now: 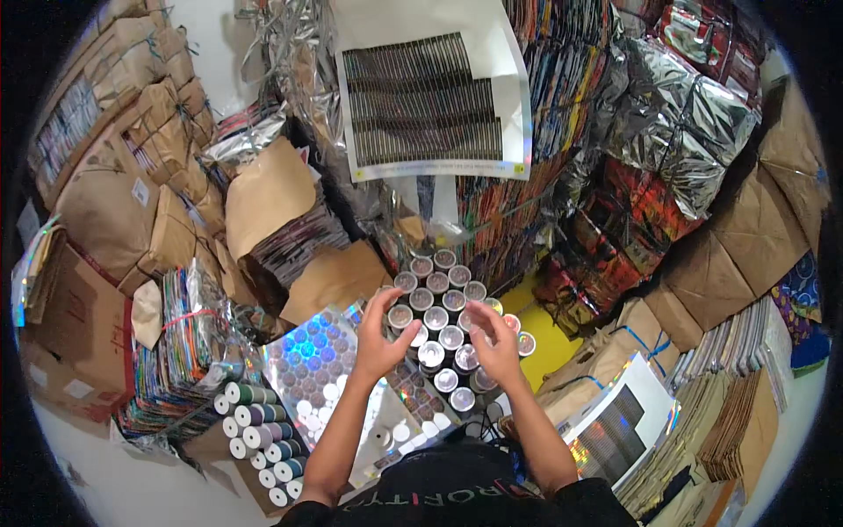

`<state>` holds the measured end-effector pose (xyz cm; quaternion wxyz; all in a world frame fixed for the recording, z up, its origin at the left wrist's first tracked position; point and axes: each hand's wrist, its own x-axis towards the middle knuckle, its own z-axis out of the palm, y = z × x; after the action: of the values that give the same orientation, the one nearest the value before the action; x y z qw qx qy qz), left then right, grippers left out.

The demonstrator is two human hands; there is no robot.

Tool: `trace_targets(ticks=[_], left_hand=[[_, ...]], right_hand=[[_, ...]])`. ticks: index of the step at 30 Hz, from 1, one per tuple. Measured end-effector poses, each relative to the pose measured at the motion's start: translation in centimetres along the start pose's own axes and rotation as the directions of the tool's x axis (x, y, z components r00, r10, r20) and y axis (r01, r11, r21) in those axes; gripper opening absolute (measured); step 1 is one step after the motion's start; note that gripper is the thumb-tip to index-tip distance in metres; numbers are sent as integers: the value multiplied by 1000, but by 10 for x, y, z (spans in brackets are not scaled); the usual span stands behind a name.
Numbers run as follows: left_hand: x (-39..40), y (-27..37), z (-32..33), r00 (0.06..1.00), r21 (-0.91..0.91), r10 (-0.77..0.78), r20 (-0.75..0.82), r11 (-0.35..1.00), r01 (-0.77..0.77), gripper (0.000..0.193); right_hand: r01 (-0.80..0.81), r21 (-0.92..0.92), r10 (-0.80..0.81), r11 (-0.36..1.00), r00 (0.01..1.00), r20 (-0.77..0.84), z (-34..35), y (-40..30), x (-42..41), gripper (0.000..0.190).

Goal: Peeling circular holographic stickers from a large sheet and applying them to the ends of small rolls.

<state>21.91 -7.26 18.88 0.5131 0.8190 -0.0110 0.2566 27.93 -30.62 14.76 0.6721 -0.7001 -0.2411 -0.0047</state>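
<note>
My left hand (pixel 385 336) rests at the left side of a cluster of small round containers with clear lids (pixel 436 318), its fingers spread and thumb pointing inward. On the cluster's right side, my right hand (pixel 492 342) has its fingers curved over some of the containers. Whether either hand presses on them is hard to tell. Beneath my left forearm lies a shiny holographic sheet (pixel 309 349) printed with round shapes, with white discs (pixel 400 433) on its lower part.
Thread spools (pixel 253 415) stand at lower left. Stacked packets (pixel 178 329), paper-wrapped bundles (pixel 99 191) and a cardboard box (pixel 72 329) fill the left. Foil-wrapped bundles (pixel 665 118) rise at right, above paper stacks (pixel 731 421). A printed sheet (pixel 517 99) hangs ahead.
</note>
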Motion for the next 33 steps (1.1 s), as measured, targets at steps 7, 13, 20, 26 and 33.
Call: trace_targets(ticks=[7,13,20,26,33], left_hand=[[114,55,5,958,50,284,-37,958,-282,47],[199,101,21,879,91,477,33,874,-477,38],[260,123,47,864,352,491,110,794,-496,34],[278,136,61,841,423,536,76,746,-514,32],[286,133,67,785,437,618,45,694,-572,27]], right_hand=[[238,-137,-263,961,942,-207,-35,-60,107,36],[384,-356,-513,852,749,-420,-63,-95,205,32],[-29,-61,21,998,992,-127,-76,-141,270,33],[78,110,-65,991,991,-121,-78,-135,287,34],[-87,187,90,979,996,-8,-90,-135,296,30]])
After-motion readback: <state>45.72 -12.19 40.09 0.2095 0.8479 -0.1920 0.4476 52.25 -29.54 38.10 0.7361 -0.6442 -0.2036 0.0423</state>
